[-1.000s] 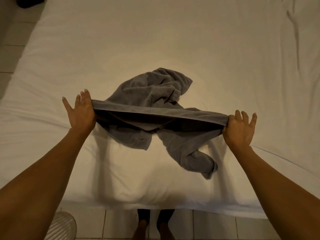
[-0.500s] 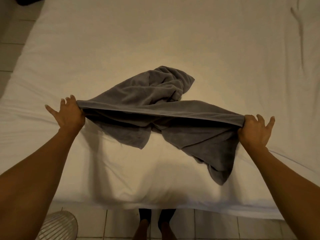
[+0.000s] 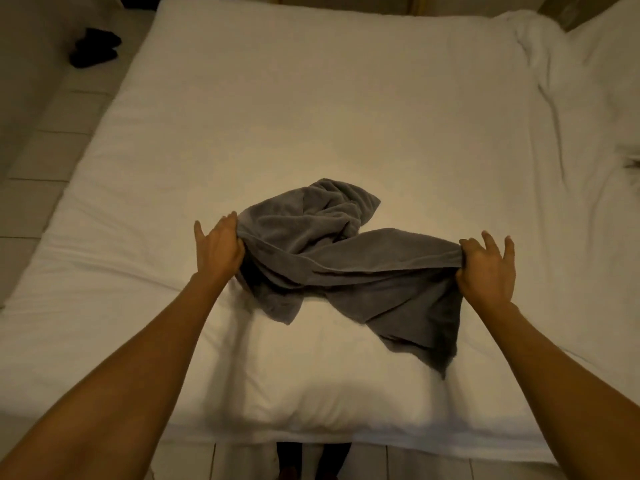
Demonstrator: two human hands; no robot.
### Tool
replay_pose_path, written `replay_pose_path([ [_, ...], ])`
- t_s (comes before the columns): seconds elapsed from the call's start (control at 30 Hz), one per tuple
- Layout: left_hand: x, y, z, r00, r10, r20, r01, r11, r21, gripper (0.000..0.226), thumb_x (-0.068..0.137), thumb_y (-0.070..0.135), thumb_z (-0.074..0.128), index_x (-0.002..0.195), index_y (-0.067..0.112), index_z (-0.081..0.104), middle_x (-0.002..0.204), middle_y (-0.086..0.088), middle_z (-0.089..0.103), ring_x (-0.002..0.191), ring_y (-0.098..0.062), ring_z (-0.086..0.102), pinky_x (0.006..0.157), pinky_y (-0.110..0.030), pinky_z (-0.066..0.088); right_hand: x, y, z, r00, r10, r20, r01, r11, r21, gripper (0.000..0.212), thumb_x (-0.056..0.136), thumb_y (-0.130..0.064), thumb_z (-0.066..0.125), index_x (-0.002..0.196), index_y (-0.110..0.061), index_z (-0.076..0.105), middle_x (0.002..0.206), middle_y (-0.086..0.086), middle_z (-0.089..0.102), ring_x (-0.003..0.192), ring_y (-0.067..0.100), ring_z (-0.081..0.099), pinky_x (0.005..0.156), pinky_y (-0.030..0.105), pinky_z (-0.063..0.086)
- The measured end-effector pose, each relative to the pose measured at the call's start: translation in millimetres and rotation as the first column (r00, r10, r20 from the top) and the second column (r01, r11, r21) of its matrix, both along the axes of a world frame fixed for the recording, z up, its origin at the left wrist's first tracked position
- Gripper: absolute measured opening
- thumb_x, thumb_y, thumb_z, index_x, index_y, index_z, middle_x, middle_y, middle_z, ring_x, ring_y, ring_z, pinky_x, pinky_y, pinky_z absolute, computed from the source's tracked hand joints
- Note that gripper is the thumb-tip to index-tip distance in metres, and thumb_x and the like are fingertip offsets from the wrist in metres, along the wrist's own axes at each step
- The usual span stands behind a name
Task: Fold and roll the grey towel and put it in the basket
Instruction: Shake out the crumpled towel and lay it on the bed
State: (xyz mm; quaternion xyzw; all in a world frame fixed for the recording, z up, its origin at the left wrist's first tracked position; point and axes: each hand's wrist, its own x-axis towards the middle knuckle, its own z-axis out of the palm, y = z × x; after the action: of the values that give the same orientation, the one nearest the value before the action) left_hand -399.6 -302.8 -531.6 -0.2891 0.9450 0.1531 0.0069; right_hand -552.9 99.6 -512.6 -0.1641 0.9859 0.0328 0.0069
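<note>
While standing at the near edge of the bed point(image 3: 138, 188), feet on pale floor tiles point(image 3: 41, 140) just below that edge. Both bare forearms reaching forward over the white sheet. Left hand point(image 3: 219, 249) pinching one end of the grey towel point(image 3: 332, 261), thumb tucked into the cloth, other fingers fairly straight and pointing away. Right hand point(image 3: 486, 268) gripping the other end, cloth bunched between thumb and palm, remaining fingers spread and lifted. Towel edge stretched between the two hands, raised off the sheet, slightly sagging and twisted in the middle. Below that edge, two loose flaps hanging toward the near edge of the bed, the right one longer and ending in a point. Beyond the hands, rest of the towel lying crumpled in a heap on the sheet, about midway across the bed. Farther on, bare white sheet running to the far edge, wrinkled white bedding point(image 3: 568, 98) piled along the right edge and far right corner. Off the far left corner, dark object point(image 3: 93, 46) on the floor, too dim to identify.
</note>
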Motion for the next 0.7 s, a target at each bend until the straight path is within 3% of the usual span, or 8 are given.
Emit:
replay_pose_path([
  [0.17, -19, -3, 70, 0.998, -0.018, -0.068, 0.012, 0.996, -0.092, 0.040, 0.098, 0.016, 0.038, 0.136, 0.003, 0.043, 0.130, -0.017, 0.057, 0.119, -0.028, 0.056, 0.117, -0.047, 0.004, -13, -17, 64, 0.996, 0.014, -0.087, -0.007, 0.997, 0.081, 0.036, 0.088, -0.029, 0.061, 0.117, -0.007, 0.062, 0.121, 0.017, 0.063, 0.135, 0.035, 0.037, 0.114, 0.051, -0.002],
  [0.3, -20, -22, 125, 0.995, 0.015, -0.097, -0.028, 0.989, -0.143, 0.036, 0.097, 0.014, 0.038, 0.130, 0.002, 0.048, 0.119, -0.017, 0.063, 0.109, -0.032, 0.060, 0.116, -0.051, 0.007, -20, -19, 120, 0.989, -0.010, -0.148, 0.018, 0.998, 0.058, 0.026, 0.088, -0.019, 0.059, 0.110, -0.007, 0.065, 0.113, 0.016, 0.067, 0.135, 0.033, 0.037, 0.114, 0.051, -0.002],
  [0.4, -20, -17, 169, 0.997, -0.020, -0.081, 0.005, 0.983, -0.182, 0.036, 0.097, 0.014, 0.038, 0.130, 0.005, 0.048, 0.124, -0.016, 0.061, 0.112, -0.031, 0.059, 0.116, -0.052, 0.005, -21, -21, 162, 0.984, -0.014, -0.176, 0.024, 0.998, 0.051, 0.027, 0.087, -0.017, 0.056, 0.112, -0.010, 0.065, 0.115, 0.013, 0.067, 0.137, 0.031, 0.034, 0.112, 0.049, -0.006],
  [0.57, -19, 14, 244, 0.970, -0.106, -0.221, 0.048, 0.967, -0.252, 0.041, 0.097, 0.013, 0.040, 0.138, 0.007, 0.041, 0.134, -0.014, 0.054, 0.123, -0.027, 0.052, 0.116, -0.050, -0.001, -16, -33, 225, 0.946, 0.089, -0.311, -0.109, 0.993, -0.047, 0.028, 0.080, -0.012, 0.063, 0.107, -0.009, 0.066, 0.108, 0.013, 0.068, 0.132, 0.033, 0.041, 0.112, 0.048, -0.003],
  [0.7, -7, 33, 283, 0.924, -0.169, -0.343, 0.078, 0.961, -0.264, 0.043, 0.096, 0.011, 0.041, 0.138, 0.009, 0.042, 0.130, -0.013, 0.059, 0.120, -0.026, 0.056, 0.117, -0.050, 0.005, -6, -27, 261, 0.906, 0.159, -0.393, -0.228, 0.964, -0.135, 0.032, 0.078, -0.006, 0.063, 0.111, -0.009, 0.065, 0.116, 0.015, 0.065, 0.129, 0.034, 0.045, 0.113, 0.047, 0.009],
])
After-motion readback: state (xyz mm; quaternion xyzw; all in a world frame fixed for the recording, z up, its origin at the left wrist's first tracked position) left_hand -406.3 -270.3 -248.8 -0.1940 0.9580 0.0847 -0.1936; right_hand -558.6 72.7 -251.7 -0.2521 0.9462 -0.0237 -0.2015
